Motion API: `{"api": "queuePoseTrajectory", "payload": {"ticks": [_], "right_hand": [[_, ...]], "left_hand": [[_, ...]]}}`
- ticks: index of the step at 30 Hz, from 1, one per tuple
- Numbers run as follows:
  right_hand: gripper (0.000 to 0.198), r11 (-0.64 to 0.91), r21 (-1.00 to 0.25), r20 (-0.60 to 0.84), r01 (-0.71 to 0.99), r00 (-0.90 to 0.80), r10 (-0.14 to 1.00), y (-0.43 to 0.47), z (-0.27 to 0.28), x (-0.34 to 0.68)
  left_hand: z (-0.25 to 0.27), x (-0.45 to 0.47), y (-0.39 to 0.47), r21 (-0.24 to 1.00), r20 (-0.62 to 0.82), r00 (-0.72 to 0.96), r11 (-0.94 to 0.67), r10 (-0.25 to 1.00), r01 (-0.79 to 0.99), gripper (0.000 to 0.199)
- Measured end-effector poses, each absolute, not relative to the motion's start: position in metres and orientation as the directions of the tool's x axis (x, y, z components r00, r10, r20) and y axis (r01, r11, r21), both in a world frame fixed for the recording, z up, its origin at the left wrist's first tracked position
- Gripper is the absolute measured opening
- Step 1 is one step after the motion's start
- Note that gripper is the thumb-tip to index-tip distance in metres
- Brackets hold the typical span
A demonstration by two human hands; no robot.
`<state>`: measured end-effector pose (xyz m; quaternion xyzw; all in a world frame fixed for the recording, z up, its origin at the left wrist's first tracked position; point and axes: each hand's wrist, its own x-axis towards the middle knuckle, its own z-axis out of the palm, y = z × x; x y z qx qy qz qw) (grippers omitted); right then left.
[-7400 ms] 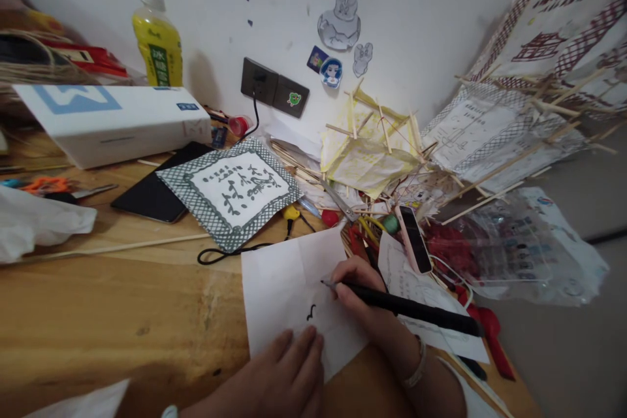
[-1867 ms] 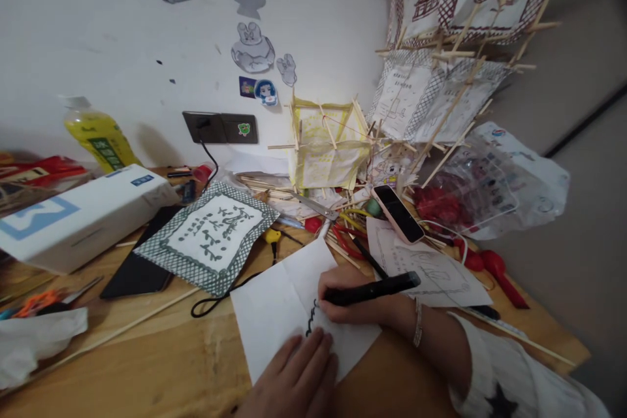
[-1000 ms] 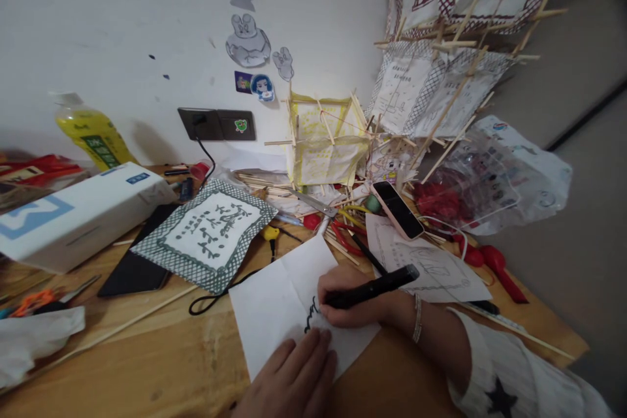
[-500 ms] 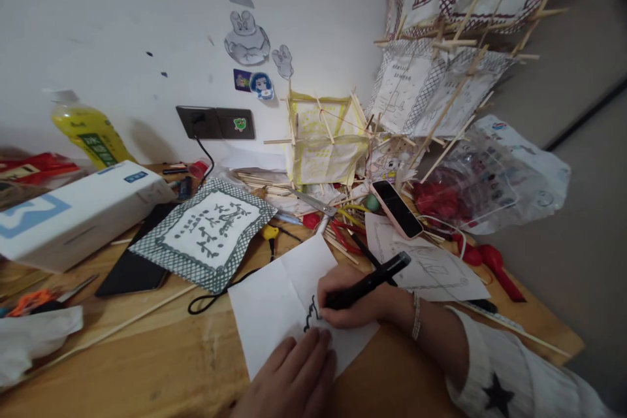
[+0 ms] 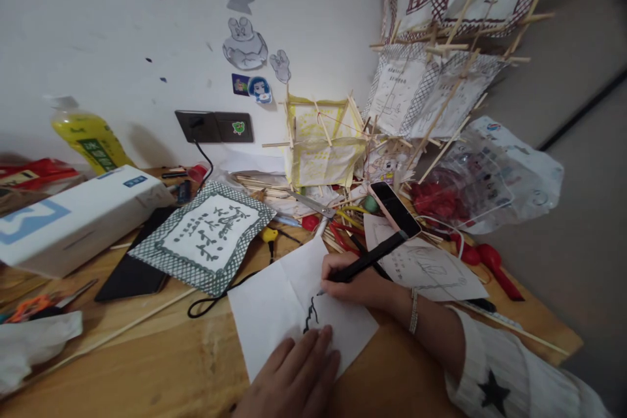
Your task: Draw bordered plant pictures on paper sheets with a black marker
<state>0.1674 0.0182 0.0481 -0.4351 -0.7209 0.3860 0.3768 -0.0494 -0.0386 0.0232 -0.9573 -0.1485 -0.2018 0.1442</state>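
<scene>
A sheet of white paper point(image 5: 267, 313) lies at an angle on the wooden table, with a short jagged black line drawn near its middle. My right hand point(image 5: 350, 281) grips a black marker point(image 5: 375, 257), its tip at the paper just above and right of the line. Flat on the lower part of the sheet rests my left hand point(image 5: 298, 375), fingers stretched out below the drawn line and holding nothing. Left of the sheet sits a finished drawing point(image 5: 203, 235) with a green lattice border and plant motifs. To the right is a second drawn sheet point(image 5: 435, 268), under a phone point(image 5: 396, 209).
A white box point(image 5: 83, 219), a yellow drink bottle point(image 5: 88, 137) and orange-handled scissors point(image 5: 36, 307) occupy the left. Behind stand a yellow paper-and-stick lantern frame point(image 5: 323, 144) and taller lanterns point(image 5: 431, 88). Open scissors point(image 5: 313, 204), loose sticks and a plastic bag point(image 5: 494, 176) crowd the back.
My right hand has moved the marker slightly up and to the right, uncovering more of the black line. My left hand stays on the paper. The whole view has shifted a little.
</scene>
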Motion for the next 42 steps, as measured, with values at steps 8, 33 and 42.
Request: {"api": "queuePoseTrajectory", "payload": {"ticks": [8,33,42], "right_hand": [[0.008,0.397,-0.803,0.198,0.444,-0.430,0.881,0.014,0.058,0.166],[0.010,0.443,-0.718,0.206,0.537,-0.443,0.873,0.013,0.065,0.163],[0.012,0.450,-0.723,0.213,0.524,-0.451,0.867,0.013,0.063,0.164]], "left_hand": [[0.028,-0.049,-0.039,-0.208,0.440,0.873,-0.922,0.211,0.327,0.024],[0.025,-0.052,-0.035,-0.236,0.440,0.879,-0.921,0.184,0.311,0.025],[0.027,-0.051,-0.034,-0.205,0.445,0.876,-0.931,0.186,0.302,0.030]]}}
